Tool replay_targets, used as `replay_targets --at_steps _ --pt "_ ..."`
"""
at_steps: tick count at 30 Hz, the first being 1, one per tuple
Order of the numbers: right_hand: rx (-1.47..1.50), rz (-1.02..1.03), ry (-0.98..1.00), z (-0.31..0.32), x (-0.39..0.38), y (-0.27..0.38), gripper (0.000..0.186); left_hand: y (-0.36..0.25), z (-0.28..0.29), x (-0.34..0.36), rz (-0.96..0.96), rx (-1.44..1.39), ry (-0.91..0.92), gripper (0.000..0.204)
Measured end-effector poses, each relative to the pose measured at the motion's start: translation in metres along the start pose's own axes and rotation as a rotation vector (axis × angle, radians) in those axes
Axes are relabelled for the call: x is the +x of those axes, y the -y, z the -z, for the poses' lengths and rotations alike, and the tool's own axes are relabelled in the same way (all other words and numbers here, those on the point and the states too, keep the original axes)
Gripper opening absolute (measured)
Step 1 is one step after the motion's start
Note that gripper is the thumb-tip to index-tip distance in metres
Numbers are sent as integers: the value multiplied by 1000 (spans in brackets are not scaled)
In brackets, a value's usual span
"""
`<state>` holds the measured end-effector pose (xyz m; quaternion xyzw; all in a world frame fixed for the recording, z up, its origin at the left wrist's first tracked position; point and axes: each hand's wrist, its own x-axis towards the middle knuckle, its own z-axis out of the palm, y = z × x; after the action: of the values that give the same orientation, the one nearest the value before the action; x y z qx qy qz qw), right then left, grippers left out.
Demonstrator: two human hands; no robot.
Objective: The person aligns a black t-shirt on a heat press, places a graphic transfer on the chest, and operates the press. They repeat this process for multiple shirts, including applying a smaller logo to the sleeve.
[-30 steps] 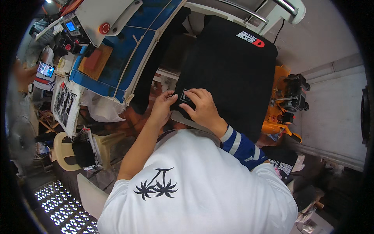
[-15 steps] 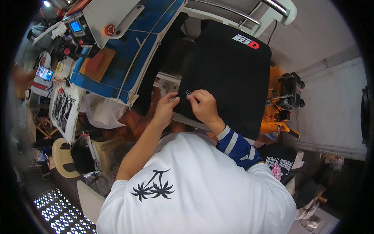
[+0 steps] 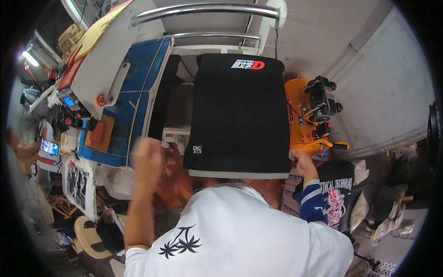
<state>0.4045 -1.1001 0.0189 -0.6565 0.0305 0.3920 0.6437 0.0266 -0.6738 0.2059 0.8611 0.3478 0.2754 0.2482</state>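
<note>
A black garment (image 3: 240,111) lies flat over a pale board (image 3: 221,174), whose near edge shows beneath it. At its far end is a red and white print (image 3: 249,64); a small white print (image 3: 197,149) sits near its front left corner. My left hand (image 3: 148,159) is raised left of the board, apart from the garment, and smeared by motion, so its fingers cannot be read. Beside the board's front right edge is my right hand (image 3: 302,162), fingers pinched together on what looks like a small pale scrap (image 3: 292,156).
Left stands a press machine with a blue table (image 3: 138,115) and a red stop button (image 3: 101,99). Metal bars (image 3: 207,11) cross the far side. An orange compressor (image 3: 300,111) is at the right. A dark printed garment (image 3: 334,184) and boxes (image 3: 290,194) lie at the near right.
Both hands have left the garment's front left corner: the left moved left, the right across to the right edge. The small white print is now uncovered. My view has turned and shifted.
</note>
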Motion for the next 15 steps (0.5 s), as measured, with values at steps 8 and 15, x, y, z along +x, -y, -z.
replay_targets --at_steps 8,15 --pt "145 -43 -33 7 -42 -18 15 86 -115 -38 482 -230 462 30" --pt "-228 -31 6 15 -74 -27 17 65 -70 -58 697 -88 462 27"
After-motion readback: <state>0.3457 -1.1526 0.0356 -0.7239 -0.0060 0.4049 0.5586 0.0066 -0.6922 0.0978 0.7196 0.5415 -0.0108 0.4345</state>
